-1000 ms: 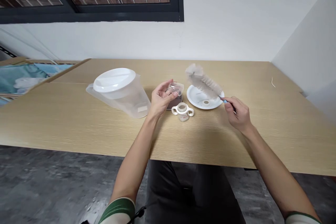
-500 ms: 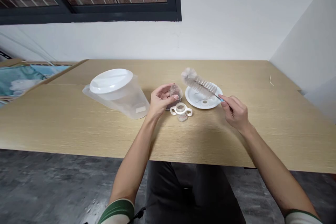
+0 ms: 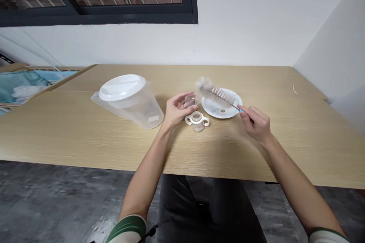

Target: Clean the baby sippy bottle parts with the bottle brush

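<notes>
My left hand (image 3: pixel 179 110) is closed around a small clear plastic cap (image 3: pixel 191 100), shaped like a baby bottle's cover, its round rim turned towards me. In my right hand (image 3: pixel 256 123) is a bottle brush (image 3: pixel 218 94), gripped near the blue part of its twisted wire stem. Its pale bristles point up and left, over a white plate-like dish (image 3: pixel 222 113) with a hole in it. Just below my left fingers, a small clear baby bottle (image 3: pixel 198 121) with a white two-handled ring stands on the table. Something behind my left hand is mostly hidden.
A translucent pitcher (image 3: pixel 134 102) with a white lid stands left of my left hand. The wooden table (image 3: pixel 85 136) meets a white wall at the back. A thin pale strip (image 3: pixel 294 89) lies far right. Cloth-filled boxes (image 3: pixel 25 83) sit beyond the left edge.
My left hand has turned the clear cap so that its rim now faces me. The brush head has shifted slightly left and down.
</notes>
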{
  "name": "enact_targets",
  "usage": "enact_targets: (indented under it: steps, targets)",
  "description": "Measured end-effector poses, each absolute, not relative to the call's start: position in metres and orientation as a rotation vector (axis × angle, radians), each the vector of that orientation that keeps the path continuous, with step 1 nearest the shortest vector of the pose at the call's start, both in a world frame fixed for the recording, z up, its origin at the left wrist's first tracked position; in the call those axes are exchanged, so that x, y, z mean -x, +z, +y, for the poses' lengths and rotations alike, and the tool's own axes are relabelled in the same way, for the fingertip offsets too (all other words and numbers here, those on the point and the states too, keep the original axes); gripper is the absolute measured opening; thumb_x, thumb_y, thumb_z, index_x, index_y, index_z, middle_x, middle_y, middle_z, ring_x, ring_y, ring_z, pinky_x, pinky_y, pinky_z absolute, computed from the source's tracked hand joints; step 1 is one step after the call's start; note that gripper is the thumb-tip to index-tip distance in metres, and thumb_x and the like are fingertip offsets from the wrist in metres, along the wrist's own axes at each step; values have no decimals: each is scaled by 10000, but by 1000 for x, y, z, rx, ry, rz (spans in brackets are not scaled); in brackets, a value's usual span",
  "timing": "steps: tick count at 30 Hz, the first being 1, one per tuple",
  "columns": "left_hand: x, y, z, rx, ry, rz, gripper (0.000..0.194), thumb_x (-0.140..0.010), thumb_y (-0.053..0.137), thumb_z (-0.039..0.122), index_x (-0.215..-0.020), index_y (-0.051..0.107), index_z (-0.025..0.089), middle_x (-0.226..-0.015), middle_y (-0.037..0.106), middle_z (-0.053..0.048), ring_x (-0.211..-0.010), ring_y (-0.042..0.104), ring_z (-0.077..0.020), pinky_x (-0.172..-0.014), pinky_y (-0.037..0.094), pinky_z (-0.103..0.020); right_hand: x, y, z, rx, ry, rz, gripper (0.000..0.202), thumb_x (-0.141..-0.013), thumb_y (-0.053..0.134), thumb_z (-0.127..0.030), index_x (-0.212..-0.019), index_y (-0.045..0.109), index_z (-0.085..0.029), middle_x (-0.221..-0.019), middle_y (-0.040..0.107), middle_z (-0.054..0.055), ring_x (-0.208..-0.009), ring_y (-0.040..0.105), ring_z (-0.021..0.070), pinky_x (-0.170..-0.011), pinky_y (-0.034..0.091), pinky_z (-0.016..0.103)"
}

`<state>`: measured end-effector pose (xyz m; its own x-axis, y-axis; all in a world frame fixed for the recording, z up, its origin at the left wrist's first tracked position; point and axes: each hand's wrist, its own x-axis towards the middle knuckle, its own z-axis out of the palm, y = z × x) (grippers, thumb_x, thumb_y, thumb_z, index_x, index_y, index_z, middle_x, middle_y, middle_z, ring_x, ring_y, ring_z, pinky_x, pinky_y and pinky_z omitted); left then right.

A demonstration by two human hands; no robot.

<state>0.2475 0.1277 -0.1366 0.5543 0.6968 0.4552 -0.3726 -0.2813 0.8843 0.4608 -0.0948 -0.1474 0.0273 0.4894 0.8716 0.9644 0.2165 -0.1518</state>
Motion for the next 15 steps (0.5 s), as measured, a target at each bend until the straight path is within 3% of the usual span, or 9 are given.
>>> enact_targets:
  steps: [5, 11, 15]
  targets:
    - [-248, -140, 131, -1544, 1057, 321, 669, -563, 942, 264, -1168, 664, 192, -1191, 707, -115, -959, 738, -250, -877, 633, -434, -458, -149, -94, 1407, -647, -1677, 282, -993, 539, -195, -1209, 709, -130, -734, 631, 30, -553, 500, 85, -508, 369, 235]
    - [-245, -133, 127, -1546, 1067, 337, 643, -543, 952, 271, -1108, 668, 156, -1121, 731, -125, -1032, 724, -272, -942, 610, -440, -464, -147, -95, 1489, -699, -1599, 274, -994, 544, -207, -1190, 717, -127, -714, 630, 33, -574, 519, 101, -535, 382, 251]
    - [-247, -134, 127, -1533, 1049, 301, 641, -538, 959, 277, -1116, 694, 192, -1143, 728, -97, -995, 729, -247, -886, 631, -409, -462, -147, -96, 1491, -726, -1575, 266, -998, 534, -214, -1179, 713, -138, -701, 631, 31, -562, 512, 100, -526, 370, 249]
